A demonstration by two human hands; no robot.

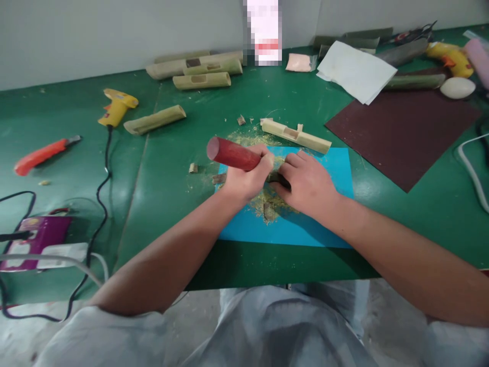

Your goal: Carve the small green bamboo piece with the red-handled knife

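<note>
My left hand [246, 178] is wrapped round a thick red wooden handle [234, 153] that points up and to the left; the tool's working end is hidden. Close beside it, my right hand [311, 183] grips a short dark piece of bamboo [278, 178], mostly covered by the fingers. Both hands are above a blue sheet [286, 233] strewn with yellowish shavings [260, 201]. A small bamboo chip [269, 211] lies among them. Just beyond my right hand rests a pale bamboo tube [315, 142] with a rectangular notch.
Several bamboo tubes [201, 80] lie along the wall. On the left are a yellow glue gun [116, 108], an orange utility knife [42, 157] and a purple box [51, 232] among cables. White paper [353, 69] overlaps a brown sheet [397, 148] on the right.
</note>
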